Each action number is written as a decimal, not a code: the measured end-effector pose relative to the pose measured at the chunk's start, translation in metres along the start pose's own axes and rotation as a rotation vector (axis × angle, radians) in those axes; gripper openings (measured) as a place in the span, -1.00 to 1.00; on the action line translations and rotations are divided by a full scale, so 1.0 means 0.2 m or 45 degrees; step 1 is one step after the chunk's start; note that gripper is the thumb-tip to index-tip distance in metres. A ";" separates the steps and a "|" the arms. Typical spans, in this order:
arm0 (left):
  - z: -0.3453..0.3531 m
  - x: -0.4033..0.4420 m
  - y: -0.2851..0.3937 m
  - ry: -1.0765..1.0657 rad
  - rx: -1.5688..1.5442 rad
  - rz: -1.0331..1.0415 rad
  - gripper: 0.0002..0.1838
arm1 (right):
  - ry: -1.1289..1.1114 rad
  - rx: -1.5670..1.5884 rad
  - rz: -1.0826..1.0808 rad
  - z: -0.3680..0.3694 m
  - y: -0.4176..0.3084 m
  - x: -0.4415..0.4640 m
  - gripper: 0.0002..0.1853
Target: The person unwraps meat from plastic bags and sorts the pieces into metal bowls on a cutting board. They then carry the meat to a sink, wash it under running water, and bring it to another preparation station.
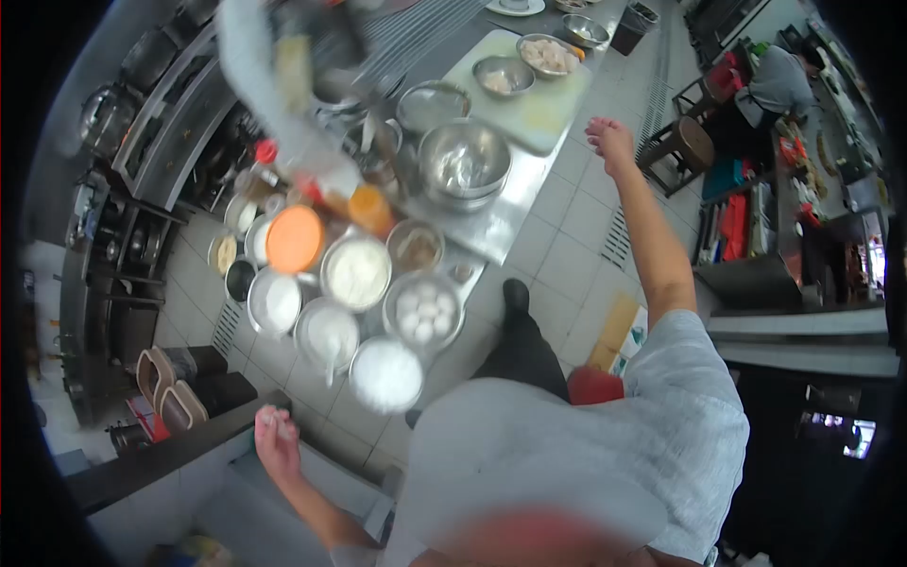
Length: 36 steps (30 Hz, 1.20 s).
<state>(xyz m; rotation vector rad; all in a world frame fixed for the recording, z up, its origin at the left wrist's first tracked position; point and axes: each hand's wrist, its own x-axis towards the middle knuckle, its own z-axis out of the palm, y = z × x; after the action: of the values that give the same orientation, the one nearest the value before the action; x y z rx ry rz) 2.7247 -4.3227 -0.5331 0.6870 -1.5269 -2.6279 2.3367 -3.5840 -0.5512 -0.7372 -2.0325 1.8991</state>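
At the lower left, my left hand [276,442] is held out by a dark ledge, its fingers loosely curled with nothing visible in them. My right hand [609,142] reaches out over the tiled floor, right of the steel counter; it is empty, its fingers partly bent and apart. Neither hand touches anything. Between them stand a bowl of eggs [424,312], a bowl of white powder [355,272], another bowl of white grains or powder [386,375] and an orange lid [294,238]. A steel mixing bowl [464,161] sits on the counter.
A cutting board [543,128] carries bowls of pale food [548,55]. Blurred white material [274,104] crosses the upper left. Brown stools [678,151] and a bending person [777,85] are at the right. Steel shelves [161,123] line the left; a cardboard piece [614,331] lies on the floor.
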 end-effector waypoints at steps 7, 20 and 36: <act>0.74 0.23 -0.25 0.244 -0.066 -0.113 -0.73 | 0.207 -0.480 -0.259 -0.04 0.08 1.65 -0.32; 1.51 0.38 -0.21 0.519 -0.539 -0.070 -0.41 | 0.117 -1.379 -0.581 -0.09 0.26 2.79 -0.38; 0.82 0.21 0.08 -0.265 -0.589 0.147 0.00 | 0.130 -1.382 -0.992 -0.58 -0.05 0.35 -0.49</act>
<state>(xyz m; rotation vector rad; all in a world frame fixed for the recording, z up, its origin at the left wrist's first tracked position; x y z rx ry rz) 2.6214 -4.2069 -0.4658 0.2891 -0.8913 -2.8717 2.3363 -3.4484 -0.5389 -0.1185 -2.6296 0.2761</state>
